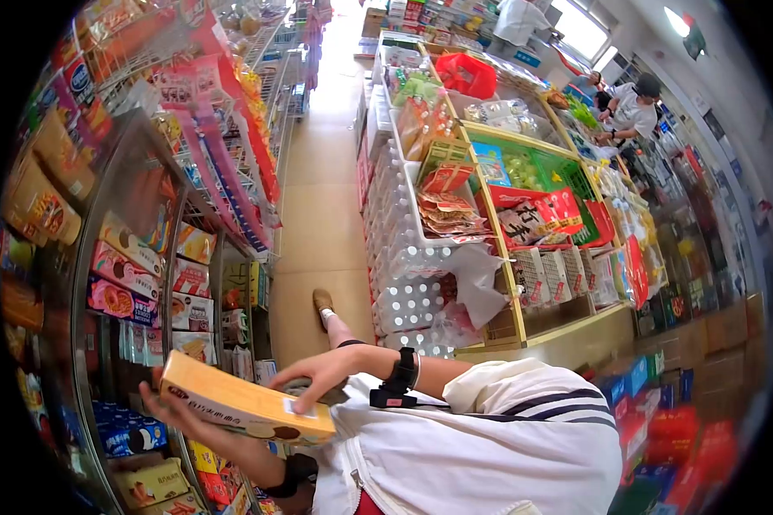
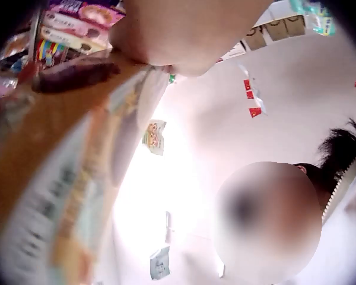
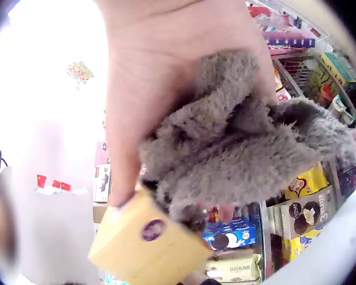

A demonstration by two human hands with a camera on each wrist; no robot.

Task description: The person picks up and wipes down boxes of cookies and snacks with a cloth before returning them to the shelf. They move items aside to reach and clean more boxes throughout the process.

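Note:
A yellow biscuit box (image 1: 240, 399) is tilted in front of the person's white top. My left hand (image 1: 202, 429) grips its left end from below; up close in the left wrist view, the box (image 2: 65, 124) fills the left side beneath the hand (image 2: 172, 29). My right hand (image 1: 322, 374) is at the other end, holding a fluffy grey cloth (image 3: 225, 148) bunched in the palm. In the right wrist view that hand's thumb lies along the edge of the box (image 3: 148, 246), and the cloth hides most of its fingers.
At the left, a metal-framed shelf (image 1: 82, 343) holds packed snacks, with pink biscuit boxes (image 1: 120, 296) inside. An aisle floor (image 1: 318, 197) runs ahead. Right of it stand stacked bottle packs (image 1: 408, 305) and wooden-framed bins (image 1: 515, 300). Another person (image 1: 631, 116) is far right.

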